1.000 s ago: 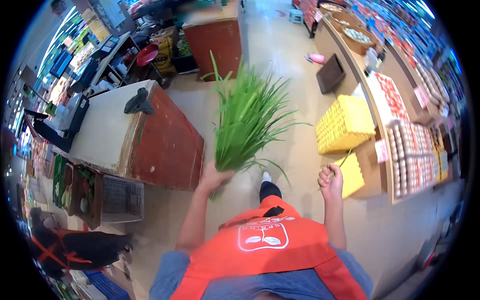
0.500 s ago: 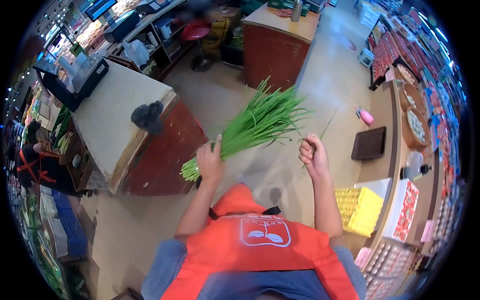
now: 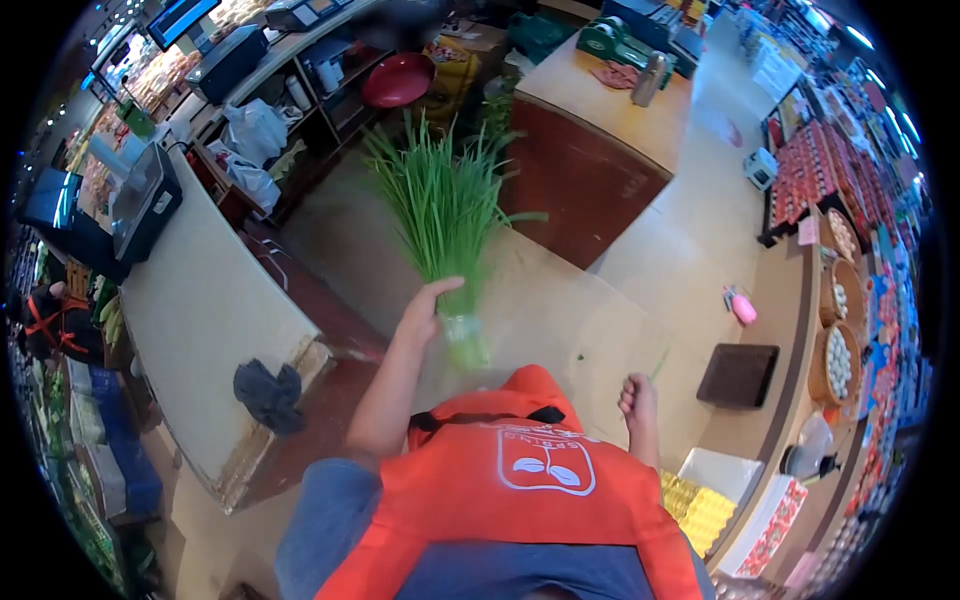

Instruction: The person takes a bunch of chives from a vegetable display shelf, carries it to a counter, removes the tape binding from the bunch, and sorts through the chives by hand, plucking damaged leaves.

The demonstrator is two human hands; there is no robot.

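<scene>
My left hand (image 3: pixel 428 308) is wrapped around the lower part of a bunch of long green leafy stalks (image 3: pixel 440 205). The bunch stands nearly upright in front of my red apron (image 3: pixel 500 480), its leaf tips pointing away from me and its pale stem ends towards me, a little blurred. Lower on the right, my right hand (image 3: pixel 638 396) is closed on a thin green blade (image 3: pixel 660 364), which sticks up past the fingers.
On the left a pale counter (image 3: pixel 200 320) holds a dark crumpled cloth (image 3: pixel 270 395) and a scale (image 3: pixel 146 205). Ahead is a wooden-topped counter (image 3: pixel 560 80) with a metal flask (image 3: pixel 650 78). A shelf (image 3: pixel 780 300) with egg baskets runs along the right.
The bunch has swung from slanting right to nearly upright. My right hand has dropped towards my body, still on the blade. The view has shifted, bringing the far counter closer.
</scene>
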